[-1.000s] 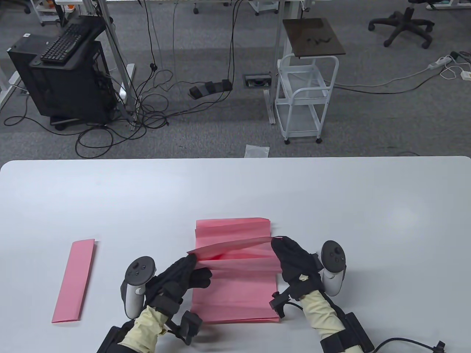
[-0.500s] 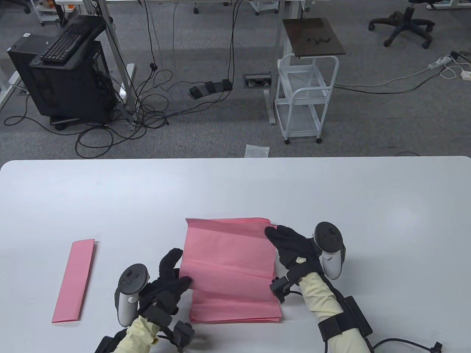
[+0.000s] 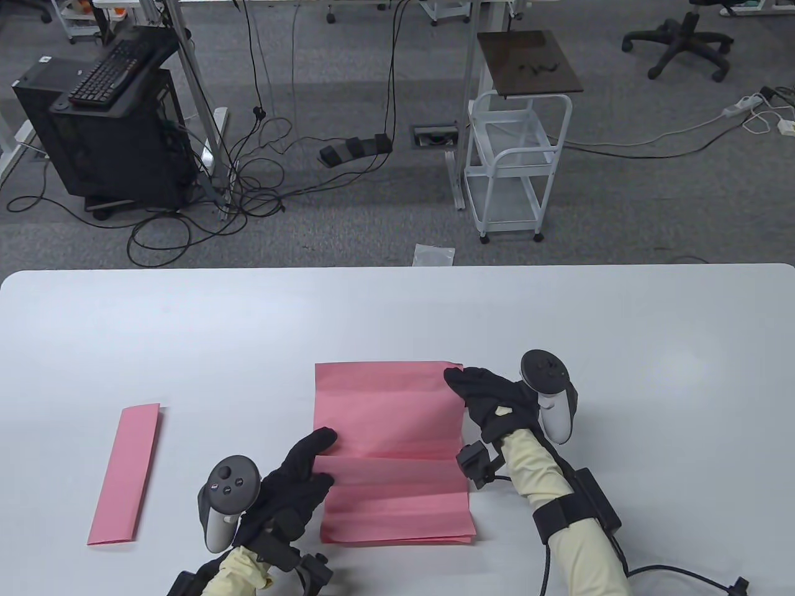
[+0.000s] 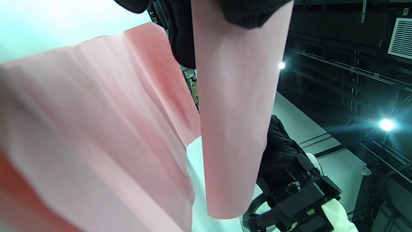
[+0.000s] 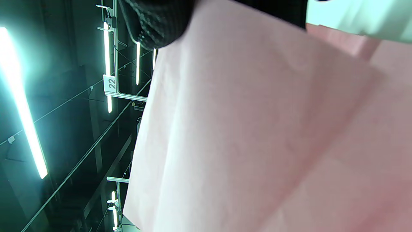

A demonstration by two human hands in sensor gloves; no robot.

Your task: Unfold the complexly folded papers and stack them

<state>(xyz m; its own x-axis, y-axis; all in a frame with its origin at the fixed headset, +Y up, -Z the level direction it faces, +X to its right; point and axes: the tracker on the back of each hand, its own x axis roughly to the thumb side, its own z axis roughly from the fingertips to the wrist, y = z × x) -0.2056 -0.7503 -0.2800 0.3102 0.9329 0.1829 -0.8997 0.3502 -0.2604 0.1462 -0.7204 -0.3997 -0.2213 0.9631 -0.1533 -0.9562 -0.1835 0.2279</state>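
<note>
A large creased pink sheet (image 3: 391, 422) lies spread open in the near middle of the white table (image 3: 559, 323), on top of other pink sheets whose edges show at its near side (image 3: 397, 541). My left hand (image 3: 320, 462) pinches the sheet's left edge at a crease. My right hand (image 3: 456, 379) holds its far right corner. The left wrist view shows the sheet (image 4: 231, 112) passing between my gloved fingers (image 4: 183, 38), with my right hand (image 4: 280, 151) beyond. The right wrist view shows the sheet (image 5: 241, 129) under my fingers (image 5: 154, 22). A folded pink strip (image 3: 124, 475) lies at the left.
The table's far edge (image 3: 397, 268) borders a carpeted floor with a white cart (image 3: 515, 167), a computer stand (image 3: 105, 124) and cables. The folded strip lies a hand's width to the left of my left hand.
The raised flap has been opened away from me and laid down, so the sheet now lies nearly flat. My right hand moved toward the far right corner; my left hand shifted along the left edge.
</note>
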